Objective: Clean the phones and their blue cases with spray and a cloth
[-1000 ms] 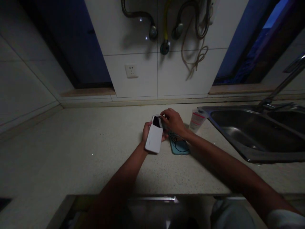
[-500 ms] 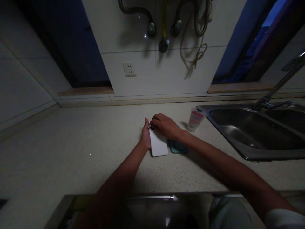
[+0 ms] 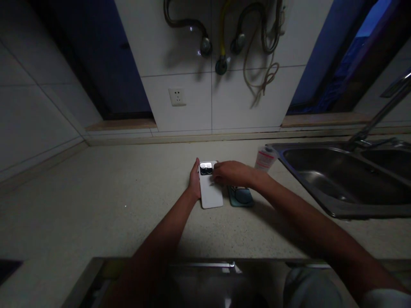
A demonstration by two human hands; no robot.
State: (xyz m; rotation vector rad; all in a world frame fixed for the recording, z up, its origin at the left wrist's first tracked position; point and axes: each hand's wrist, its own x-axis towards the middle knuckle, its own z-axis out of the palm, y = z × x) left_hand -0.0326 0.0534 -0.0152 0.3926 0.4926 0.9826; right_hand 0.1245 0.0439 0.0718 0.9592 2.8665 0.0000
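Observation:
A white smartphone (image 3: 211,194) rests back side up on the counter, its dark camera block with shiny lenses at the far end. Along its left edge my left hand (image 3: 194,182) grips it, thumb pointing away from me. Over the phone's upper right side is my right hand (image 3: 233,173), its fingers curled together in a pinch. Whatever those fingertips may hold is too small to make out. Partly beneath my right wrist lies a teal phone case (image 3: 242,197) with a dark rounded shape on it.
Behind my right forearm stands a clear plastic cup (image 3: 266,158) with red print. A steel double sink (image 3: 330,205) with a faucet (image 3: 369,124) is on the right. Pipes, a hanging cord (image 3: 266,79) and a wall socket (image 3: 177,97) are on the tiled wall.
My right hand has moved right, off the camera block, which now shows. My left hand stays on the phone's left edge. The view has shifted slightly.

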